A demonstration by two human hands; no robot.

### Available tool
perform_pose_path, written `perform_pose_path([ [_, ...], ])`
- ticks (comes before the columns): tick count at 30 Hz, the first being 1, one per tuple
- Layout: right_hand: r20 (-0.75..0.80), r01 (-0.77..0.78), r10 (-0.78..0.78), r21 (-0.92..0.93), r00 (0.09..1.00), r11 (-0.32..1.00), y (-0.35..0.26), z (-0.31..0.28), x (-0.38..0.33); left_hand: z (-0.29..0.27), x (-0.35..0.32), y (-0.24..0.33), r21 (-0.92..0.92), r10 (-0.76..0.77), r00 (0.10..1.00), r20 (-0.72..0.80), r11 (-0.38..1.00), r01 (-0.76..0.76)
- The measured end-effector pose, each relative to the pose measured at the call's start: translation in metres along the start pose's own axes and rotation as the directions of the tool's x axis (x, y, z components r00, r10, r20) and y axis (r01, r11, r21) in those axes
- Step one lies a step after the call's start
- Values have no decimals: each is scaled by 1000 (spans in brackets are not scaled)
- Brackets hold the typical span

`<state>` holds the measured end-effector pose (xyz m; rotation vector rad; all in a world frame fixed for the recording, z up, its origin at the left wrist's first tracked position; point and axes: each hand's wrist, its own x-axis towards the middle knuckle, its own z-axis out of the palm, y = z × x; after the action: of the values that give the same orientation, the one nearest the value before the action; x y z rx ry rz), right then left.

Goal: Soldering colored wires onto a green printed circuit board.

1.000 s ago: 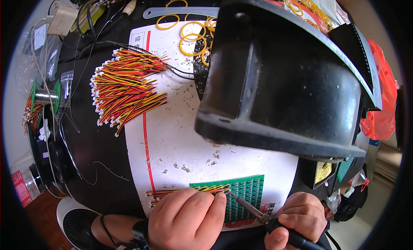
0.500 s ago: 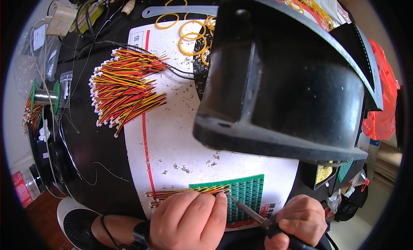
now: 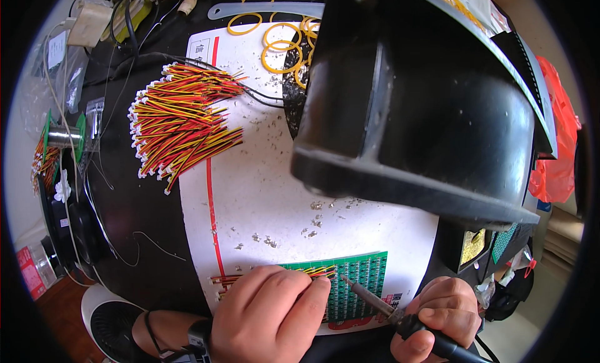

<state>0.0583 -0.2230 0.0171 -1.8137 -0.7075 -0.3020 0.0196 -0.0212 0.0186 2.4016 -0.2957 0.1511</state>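
A green circuit board with rows of small pads lies at the near edge of a white sheet. My left hand is closed over thin red, yellow and black wires, pressing their ends down on the board. In my right hand is a soldering iron, gripped by its black handle. Its tip is close to the wire ends, just right of my left fingertips; contact cannot be made out. My left palm hides part of the board and most of the wires' length.
A big black housing looms over the sheet's right side. Beyond my left hand lies a pile of connector wires. Yellow rubber bands sit at the back, a solder spool at far left, and metal crumbs dot the sheet.
The iron's tip has shifted slightly up and right, with my right hand. My left hand stays on the wires, its fingers nearly in place. The whole view has moved a little.
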Motion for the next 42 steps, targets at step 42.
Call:
perform_pose_path([
  [42,-45,51,-50,11,998,999,9,12,-2,1,-3,2,158,13,999,37,987,-19],
])
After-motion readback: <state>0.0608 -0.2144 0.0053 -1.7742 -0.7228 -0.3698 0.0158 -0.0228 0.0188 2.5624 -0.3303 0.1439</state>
